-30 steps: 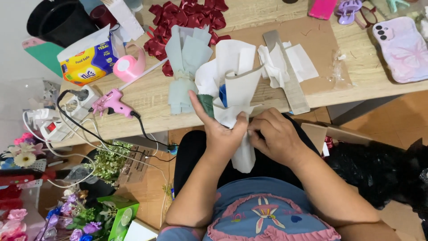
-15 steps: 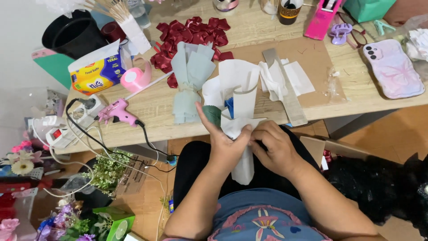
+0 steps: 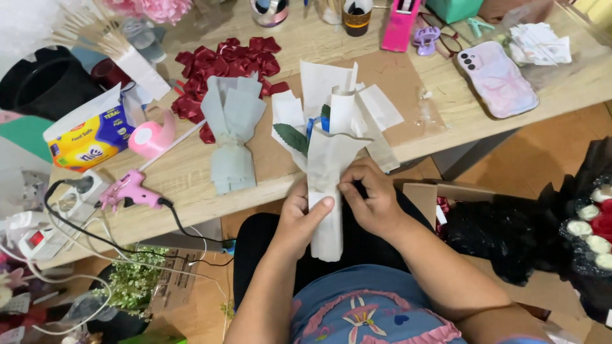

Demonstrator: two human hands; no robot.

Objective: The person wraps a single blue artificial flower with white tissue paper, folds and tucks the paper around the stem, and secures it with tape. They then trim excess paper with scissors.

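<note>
Below the worktop [image 3: 446,121] edge, over the lap, both hands gripped a white paper wrap [image 3: 328,185] rolled into a narrow cone. Left hand [image 3: 299,220] clasped the lower stem part from the left, thumb laid across the front of the paper. Right hand [image 3: 373,200] pinched the paper's right edge, fingers curled onto it, touching the wrap just beside the left thumb. Both hands closed on the wrap, neither loose. Wrap stood roughly upright, its flared top overlapping the worktop edge; a green leaf [image 3: 292,137] and a bit of blue [image 3: 312,126] stuck out at the top left, more white sheets [image 3: 376,108] fanned behind it. On the worktop, left of the wrap: a pale blue-grey folded paper wrap [image 3: 231,137] lying flat, with a pile of dark red ribbon petals [image 3: 220,64] behind it. Further left: a pink glue gun [image 3: 131,190] with black cord, a pink tape roll [image 3: 150,137], a yellow-and-white box [image 3: 89,137], a black bucket [image 3: 38,83]. Right side: a phone in a pink marbled case [image 3: 497,79] lying face down, well apart from the hands. Back edge: a pink tape dispenser [image 3: 400,25]. On the floor at right, a black-wrapped bouquet [image 3: 574,223] with red and white flowers. Power strip [image 3: 38,236] and white cables sat lower left.
</note>
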